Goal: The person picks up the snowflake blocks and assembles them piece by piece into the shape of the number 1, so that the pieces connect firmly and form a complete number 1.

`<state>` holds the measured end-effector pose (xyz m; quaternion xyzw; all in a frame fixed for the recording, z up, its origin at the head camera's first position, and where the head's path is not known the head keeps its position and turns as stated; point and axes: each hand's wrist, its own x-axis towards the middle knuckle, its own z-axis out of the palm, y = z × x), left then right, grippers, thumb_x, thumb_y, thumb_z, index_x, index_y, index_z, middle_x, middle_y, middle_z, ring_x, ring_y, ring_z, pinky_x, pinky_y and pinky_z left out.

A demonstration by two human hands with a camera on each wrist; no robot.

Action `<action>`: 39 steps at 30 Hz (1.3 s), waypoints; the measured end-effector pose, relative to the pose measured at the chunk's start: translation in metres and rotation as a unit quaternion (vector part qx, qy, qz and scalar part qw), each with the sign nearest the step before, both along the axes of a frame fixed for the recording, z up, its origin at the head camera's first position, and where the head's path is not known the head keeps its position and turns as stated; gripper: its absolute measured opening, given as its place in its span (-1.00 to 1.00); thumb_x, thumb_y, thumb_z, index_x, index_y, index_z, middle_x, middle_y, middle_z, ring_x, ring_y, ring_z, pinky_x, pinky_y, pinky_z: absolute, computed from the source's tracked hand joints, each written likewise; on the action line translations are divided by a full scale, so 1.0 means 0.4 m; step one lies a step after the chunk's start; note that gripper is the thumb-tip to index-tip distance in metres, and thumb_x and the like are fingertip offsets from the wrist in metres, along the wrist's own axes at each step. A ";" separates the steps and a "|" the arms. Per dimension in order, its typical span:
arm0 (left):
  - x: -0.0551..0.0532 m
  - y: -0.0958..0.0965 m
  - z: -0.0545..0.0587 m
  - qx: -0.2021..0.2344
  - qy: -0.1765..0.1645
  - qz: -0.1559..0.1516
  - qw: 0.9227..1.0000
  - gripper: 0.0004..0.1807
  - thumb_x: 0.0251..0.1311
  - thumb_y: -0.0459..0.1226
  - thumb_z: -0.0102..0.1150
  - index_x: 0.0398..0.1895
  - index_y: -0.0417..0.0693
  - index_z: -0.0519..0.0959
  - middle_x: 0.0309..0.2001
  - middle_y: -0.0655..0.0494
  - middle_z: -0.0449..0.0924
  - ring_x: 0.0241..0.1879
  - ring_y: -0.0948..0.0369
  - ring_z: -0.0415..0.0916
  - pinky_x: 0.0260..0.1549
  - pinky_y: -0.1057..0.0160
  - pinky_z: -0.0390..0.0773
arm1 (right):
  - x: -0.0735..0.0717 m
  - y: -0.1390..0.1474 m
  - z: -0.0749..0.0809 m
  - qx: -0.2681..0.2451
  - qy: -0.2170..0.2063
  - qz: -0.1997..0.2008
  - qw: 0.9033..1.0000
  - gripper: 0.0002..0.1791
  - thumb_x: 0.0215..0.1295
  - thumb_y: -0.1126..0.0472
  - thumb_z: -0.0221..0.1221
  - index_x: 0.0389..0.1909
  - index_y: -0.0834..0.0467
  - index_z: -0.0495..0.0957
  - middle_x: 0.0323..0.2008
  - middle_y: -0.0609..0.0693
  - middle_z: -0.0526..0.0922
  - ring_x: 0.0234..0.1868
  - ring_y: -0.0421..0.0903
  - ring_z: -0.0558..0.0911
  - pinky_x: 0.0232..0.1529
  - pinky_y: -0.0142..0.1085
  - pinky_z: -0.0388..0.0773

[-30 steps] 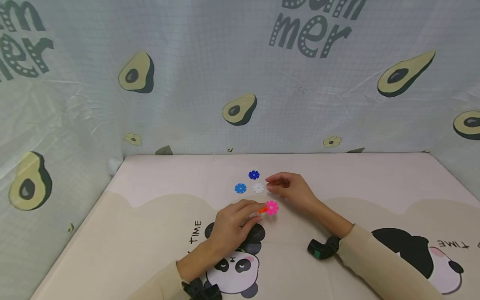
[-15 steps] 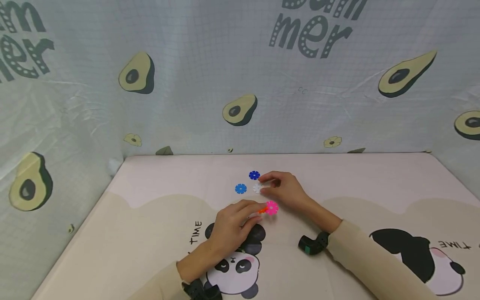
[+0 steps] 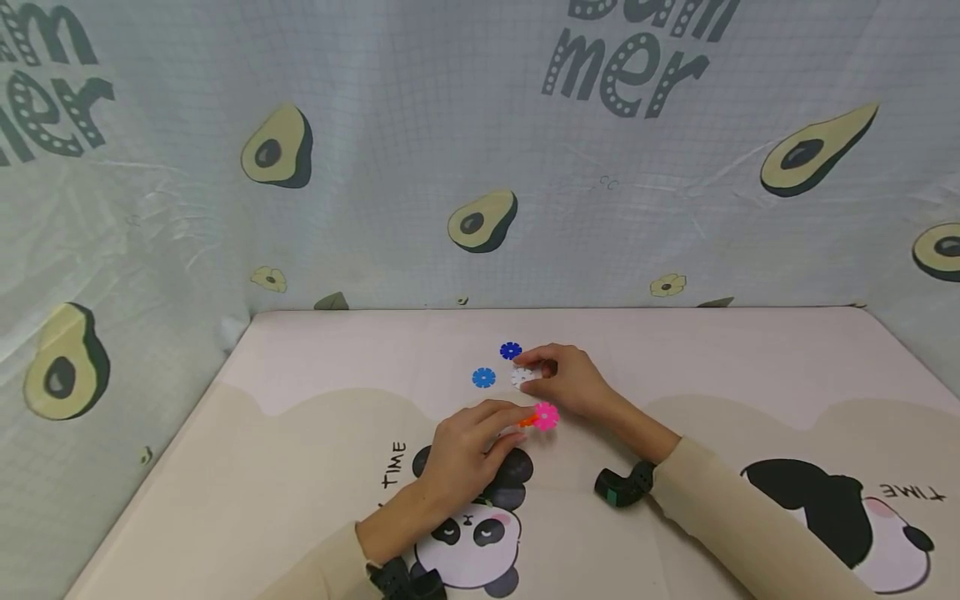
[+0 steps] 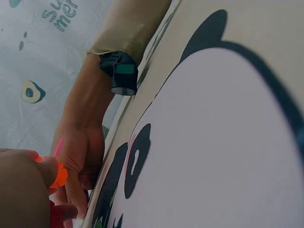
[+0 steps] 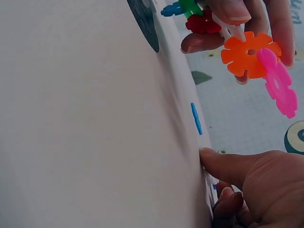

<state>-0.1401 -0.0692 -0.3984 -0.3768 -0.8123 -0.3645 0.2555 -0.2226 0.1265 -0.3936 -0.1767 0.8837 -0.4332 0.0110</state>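
Observation:
My left hand [image 3: 468,446] holds a chain of slotted plastic snowflake discs above the table. In the right wrist view the chain shows a blue disc [image 5: 172,9], a green disc [image 5: 190,8], a red disc [image 5: 203,22], a white one partly behind the fingers, an orange disc [image 5: 251,54] and a pink disc [image 5: 280,85] at the end. Farther back, my right hand [image 3: 568,379] pinches a loose white snowflake disc [image 3: 521,377] between thumb and fingers at the tabletop. Beside it lie a dark blue disc [image 3: 510,350] and a light blue disc [image 3: 483,377].
A pale tablecloth [image 3: 300,467] with a panda print [image 3: 468,546] covers the table. Behind it hangs a light curtain [image 3: 375,167] with avocado prints. Each wrist wears a black camera, such as the right one [image 3: 624,485].
My right hand has moved left onto the white disc and its thumb and fingers have closed on it. My left hand and its chain have stayed nearly still.

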 end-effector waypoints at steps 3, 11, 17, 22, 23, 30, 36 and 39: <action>0.000 0.000 0.000 0.000 -0.002 -0.001 1.000 -0.68 0.09 -0.33 0.36 -0.04 0.00 0.66 -0.15 0.20 0.63 -0.21 0.28 0.60 -0.25 0.37 0.55 | 0.002 0.001 0.001 0.007 -0.005 -0.002 1.000 -0.66 0.08 0.25 0.37 -0.06 0.08 0.68 -0.34 -0.04 0.53 -0.32 -0.09 0.43 -0.37 -0.31 0.39; 0.000 0.003 0.003 0.005 -0.007 -0.004 1.000 -0.64 0.05 -0.37 0.38 -0.03 -0.01 0.66 -0.15 0.19 0.63 -0.21 0.28 0.60 -0.24 0.38 0.55 | 0.006 0.008 0.009 0.016 0.025 0.016 0.999 -0.73 0.13 0.27 0.34 -0.11 0.06 0.69 -0.33 -0.07 0.55 -0.31 -0.10 0.47 -0.29 -0.27 0.47; 0.001 0.002 0.001 0.005 -0.017 -0.004 1.000 -0.63 0.06 -0.37 0.38 -0.01 0.01 0.66 -0.15 0.19 0.63 -0.19 0.28 0.60 -0.22 0.40 0.54 | 0.006 0.019 0.014 0.029 0.020 0.019 0.999 -0.78 0.22 0.25 0.28 -0.12 -0.01 0.69 -0.33 -0.12 0.59 -0.30 -0.09 0.50 -0.27 -0.27 0.51; 0.001 0.002 0.001 0.005 -0.015 -0.003 1.000 -0.64 0.06 -0.37 0.38 -0.02 0.01 0.66 -0.15 0.20 0.63 -0.19 0.28 0.60 -0.21 0.40 0.55 | 0.006 0.026 0.018 0.011 -0.006 0.014 1.000 -0.79 0.20 0.23 0.30 -0.14 -0.03 0.70 -0.38 -0.09 0.55 -0.32 -0.07 0.49 -0.29 -0.25 0.48; 0.001 0.003 0.001 0.005 -0.014 -0.003 1.000 -0.64 0.06 -0.37 0.38 -0.02 0.01 0.66 -0.15 0.20 0.63 -0.19 0.28 0.59 -0.21 0.39 0.55 | 0.006 0.027 0.018 0.007 -0.009 0.015 1.000 -0.79 0.20 0.23 0.31 -0.14 -0.03 0.70 -0.39 -0.09 0.55 -0.32 -0.07 0.49 -0.30 -0.25 0.48; 0.001 0.004 0.002 -0.001 -0.013 0.000 1.000 -0.64 0.07 -0.36 0.37 -0.01 0.01 0.65 -0.15 0.22 0.62 -0.16 0.29 0.59 -0.19 0.35 0.55 | 0.014 0.037 0.024 -0.030 -0.033 0.020 0.999 -0.77 0.18 0.21 0.33 -0.12 0.02 0.69 -0.44 -0.04 0.55 -0.41 -0.06 0.51 -0.43 -0.31 0.51; 0.002 0.002 0.002 -0.007 -0.023 0.003 1.000 -0.64 0.08 -0.35 0.37 -0.01 0.01 0.65 -0.14 0.21 0.62 -0.15 0.29 0.59 -0.17 0.35 0.55 | 0.039 0.047 0.043 -0.056 -0.047 0.025 0.997 -0.73 0.17 0.21 0.34 -0.09 0.11 0.67 -0.46 0.01 0.54 -0.47 -0.04 0.50 -0.50 -0.38 0.45; 0.005 0.001 0.002 -0.008 -0.030 0.004 1.000 -0.63 0.08 -0.35 0.37 0.01 0.01 0.65 -0.14 0.21 0.63 -0.15 0.29 0.59 -0.17 0.36 0.55 | 0.048 0.055 0.045 -0.068 -0.053 0.022 0.996 -0.72 0.16 0.20 0.34 -0.08 0.13 0.67 -0.45 0.03 0.54 -0.46 -0.03 0.50 -0.51 -0.40 0.43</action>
